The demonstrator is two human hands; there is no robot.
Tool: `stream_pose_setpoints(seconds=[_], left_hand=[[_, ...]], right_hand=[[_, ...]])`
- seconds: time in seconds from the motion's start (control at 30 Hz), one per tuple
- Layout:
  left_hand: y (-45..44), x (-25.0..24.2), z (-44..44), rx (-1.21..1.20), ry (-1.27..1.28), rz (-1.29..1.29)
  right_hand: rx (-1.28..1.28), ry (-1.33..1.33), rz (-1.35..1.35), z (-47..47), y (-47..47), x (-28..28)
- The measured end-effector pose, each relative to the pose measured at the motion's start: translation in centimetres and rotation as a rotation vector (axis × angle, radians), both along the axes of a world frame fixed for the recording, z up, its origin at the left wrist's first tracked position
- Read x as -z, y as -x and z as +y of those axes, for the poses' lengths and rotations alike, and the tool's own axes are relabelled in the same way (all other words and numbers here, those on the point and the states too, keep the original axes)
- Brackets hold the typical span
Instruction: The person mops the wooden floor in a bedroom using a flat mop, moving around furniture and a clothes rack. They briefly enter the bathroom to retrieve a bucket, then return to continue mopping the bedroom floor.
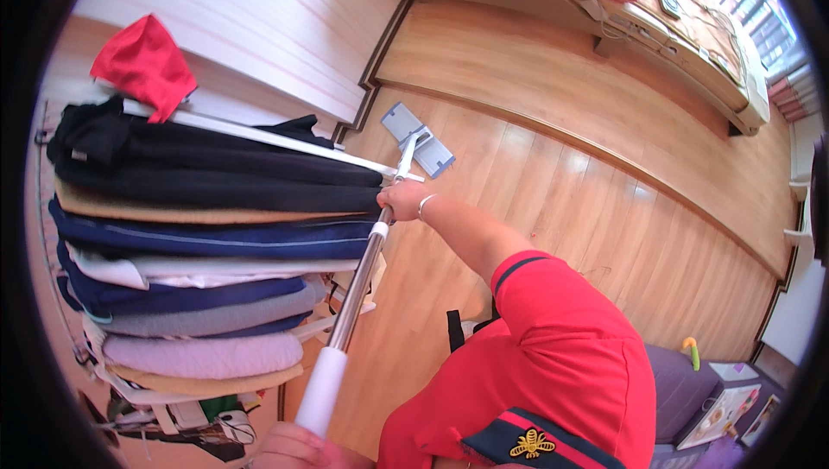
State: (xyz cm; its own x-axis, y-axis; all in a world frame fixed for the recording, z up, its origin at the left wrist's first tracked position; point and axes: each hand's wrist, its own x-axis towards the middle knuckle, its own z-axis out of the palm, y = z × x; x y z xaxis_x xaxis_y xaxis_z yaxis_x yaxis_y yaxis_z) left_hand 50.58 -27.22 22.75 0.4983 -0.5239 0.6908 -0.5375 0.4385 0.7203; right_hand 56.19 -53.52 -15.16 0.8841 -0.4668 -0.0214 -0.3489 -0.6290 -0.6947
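A flat mop with a metal pole (357, 287) slants across the view, its grey rectangular head (418, 139) on the wood floor near the wall's corner. My right hand (404, 199), with a bracelet at the wrist, grips the pole low down, not far above the head. Around the white handle's top end at the bottom edge is my left hand (291, 446), partly cut off by the frame. Left of the pole, dark, blue, white and pink clothes (220, 177) hang folded over a white rack (285, 142), close beside my right hand.
A raised floor step (557, 135) runs across the room, with a bed (680, 48) beyond it. A red cloth (146, 70) hangs on the rack's far end. At the lower right stands a purple-grey sofa (680, 385) beside boxes. Bags and small items lie below the rack.
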Motion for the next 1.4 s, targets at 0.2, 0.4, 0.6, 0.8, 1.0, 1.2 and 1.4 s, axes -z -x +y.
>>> stream_pose_setpoints(seconds=[0.2, 0.4, 0.6, 0.8, 1.0, 1.2, 1.4], left_hand=[[-2.8, -4.3, -0.6, 0.185, -0.028, -0.012], [-4.7, -6.9, -0.8, 0.562, -0.011, -0.046], [-6.5, -9.5, -1.5, 0.928, -0.068, -0.110], [-11.6, -10.6, -3.7, 1.305, -0.079, -0.016], [-16.8, -10.1, -4.8, 1.475, -0.009, 0.059], [-20.8, -7.3, -6.9, 1.808, 0.014, 0.087], [-27.7, -8.8, -4.0, 1.279, 0.148, 0.117]], right_hand=[[0.123, 0.038, -0.110, 1.6, 3.5, -2.2], [0.156, -0.024, -0.166, 3.6, 9.5, -4.3], [0.270, -0.030, -0.185, 6.2, 12.6, -5.6], [0.424, 0.015, -0.173, 9.3, 12.4, -5.0], [0.589, 0.093, -0.194, 12.0, 11.4, -4.8], [0.714, 0.024, -0.053, 12.6, 10.4, -4.6], [0.475, -0.110, -0.008, 11.0, 3.4, -6.0]])
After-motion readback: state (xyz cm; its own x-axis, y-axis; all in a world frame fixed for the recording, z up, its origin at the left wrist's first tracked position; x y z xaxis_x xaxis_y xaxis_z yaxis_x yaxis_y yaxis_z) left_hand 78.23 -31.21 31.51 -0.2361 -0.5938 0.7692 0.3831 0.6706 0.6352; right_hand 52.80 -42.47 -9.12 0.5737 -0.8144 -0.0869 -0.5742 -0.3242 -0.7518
